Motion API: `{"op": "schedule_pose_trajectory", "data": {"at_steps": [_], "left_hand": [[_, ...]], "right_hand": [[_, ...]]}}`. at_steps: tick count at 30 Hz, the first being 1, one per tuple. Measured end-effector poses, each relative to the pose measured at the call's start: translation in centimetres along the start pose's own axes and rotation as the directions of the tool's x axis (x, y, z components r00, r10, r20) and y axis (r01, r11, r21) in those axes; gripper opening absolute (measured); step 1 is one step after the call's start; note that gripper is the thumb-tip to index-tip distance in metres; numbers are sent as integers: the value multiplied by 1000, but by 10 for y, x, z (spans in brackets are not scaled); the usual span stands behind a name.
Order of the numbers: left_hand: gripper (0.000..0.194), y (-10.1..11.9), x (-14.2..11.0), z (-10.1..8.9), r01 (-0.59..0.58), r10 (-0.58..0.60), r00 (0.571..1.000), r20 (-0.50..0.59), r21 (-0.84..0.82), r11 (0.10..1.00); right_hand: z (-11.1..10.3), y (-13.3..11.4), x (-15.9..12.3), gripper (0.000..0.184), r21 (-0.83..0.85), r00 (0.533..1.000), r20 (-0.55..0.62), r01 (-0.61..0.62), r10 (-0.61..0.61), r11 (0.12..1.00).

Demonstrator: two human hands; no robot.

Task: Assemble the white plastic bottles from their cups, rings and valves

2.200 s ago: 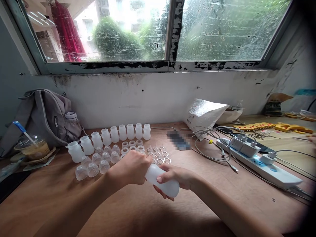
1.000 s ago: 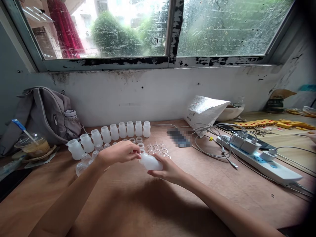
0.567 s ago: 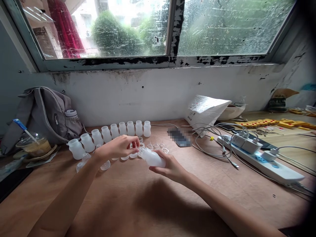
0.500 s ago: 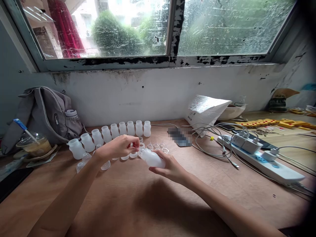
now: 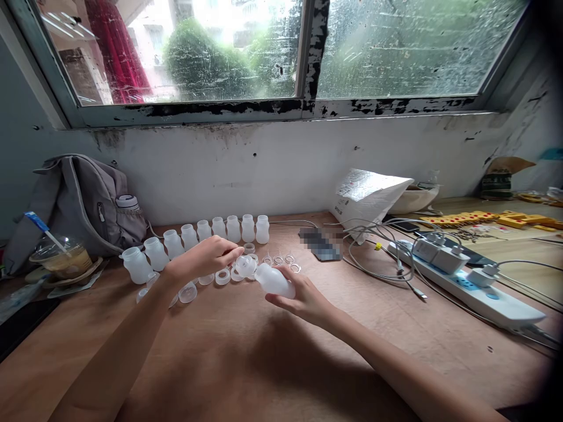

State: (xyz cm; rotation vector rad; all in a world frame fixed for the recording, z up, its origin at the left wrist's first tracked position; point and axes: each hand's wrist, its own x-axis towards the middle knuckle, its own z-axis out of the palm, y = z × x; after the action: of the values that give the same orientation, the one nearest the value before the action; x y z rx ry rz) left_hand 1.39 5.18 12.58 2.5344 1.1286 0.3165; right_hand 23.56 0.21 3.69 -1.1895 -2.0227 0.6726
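My right hand (image 5: 301,296) is wrapped round a small frosted white bottle (image 5: 275,281), tilted with its mouth to the left. Just left of that mouth is a translucent round bottle top (image 5: 245,265), apart from the bottle. My left hand (image 5: 215,253) has its fingers closed at this top's upper left edge. Beneath and beside the left hand lie several white rings (image 5: 222,276) and clear domed caps (image 5: 187,292). Several thin rings with upright stems (image 5: 278,259) lie behind the bottle. A row of open frosted bottles (image 5: 219,229) stands along the back.
Beyond the bottles, a phone (image 5: 323,245) lies near tangled cables (image 5: 373,258). A white power strip (image 5: 475,290) with chargers runs down the right side. A silvery pouch (image 5: 369,196) leans by the wall. At left are a grey backpack (image 5: 83,205) and a drink cup (image 5: 64,261).
The bottle top has come away from the bottle's mouth and tilted, with a gap between them. My left hand has shifted slightly up and left; the right hand has barely moved.
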Motion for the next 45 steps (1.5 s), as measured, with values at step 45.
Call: {"op": "schedule_pose_trajectory", "data": {"at_steps": [45], "left_hand": [[8, -6, 7, 31, -93, 62, 993, 98, 358, 929]], "right_hand": [[30, 9, 33, 13, -290, 954, -138, 219, -267, 932]]}}
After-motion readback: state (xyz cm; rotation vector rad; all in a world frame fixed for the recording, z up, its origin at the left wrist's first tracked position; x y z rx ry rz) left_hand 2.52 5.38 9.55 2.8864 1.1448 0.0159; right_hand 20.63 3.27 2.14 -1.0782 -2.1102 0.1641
